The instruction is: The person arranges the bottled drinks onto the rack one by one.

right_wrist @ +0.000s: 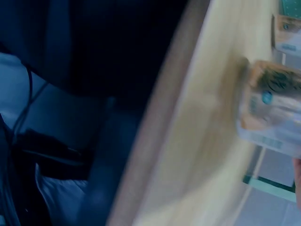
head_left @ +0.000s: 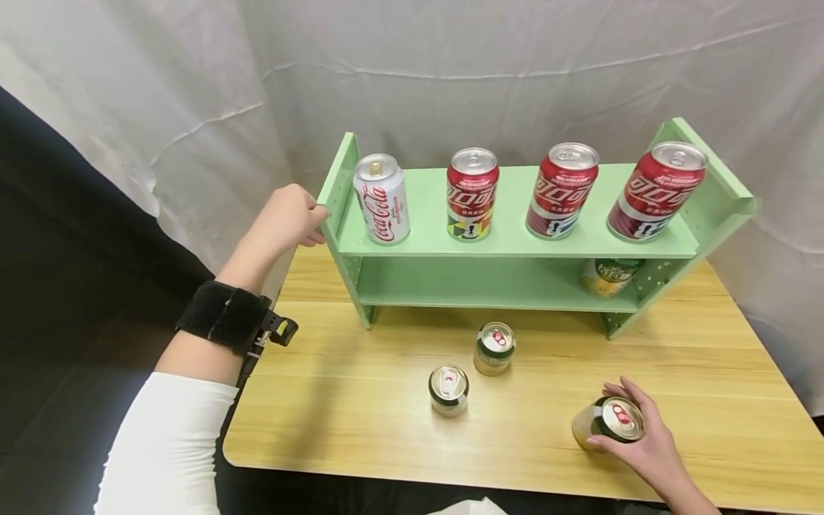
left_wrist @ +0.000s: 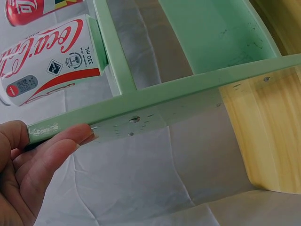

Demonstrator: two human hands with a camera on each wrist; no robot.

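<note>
- Gold can (head_left: 608,423) standing near the front right of the bench (head_left: 360,422), right hand (head_left: 644,436) curling round it, fingers and thumb wrapping its sides.
- Seemingly gripping for a lift; next move probably calling for raising it straight up, then carrying toward the green shelf (head_left: 515,243).
- Left hand (head_left: 286,218) pinching the shelf's left side panel, fingers curled on its edge, steadying.
- Lower tier holding only one gold can (head_left: 611,275) at its right end, leaving open room leftward.
- Top tier already carrying a white can (head_left: 381,198) and three red cans.
- Two more gold cans (head_left: 448,390) (head_left: 494,348) standing mid-bench, apart from the gripped one.
- Sitting close to the front edge, so keeping the lift vertical.
</note>
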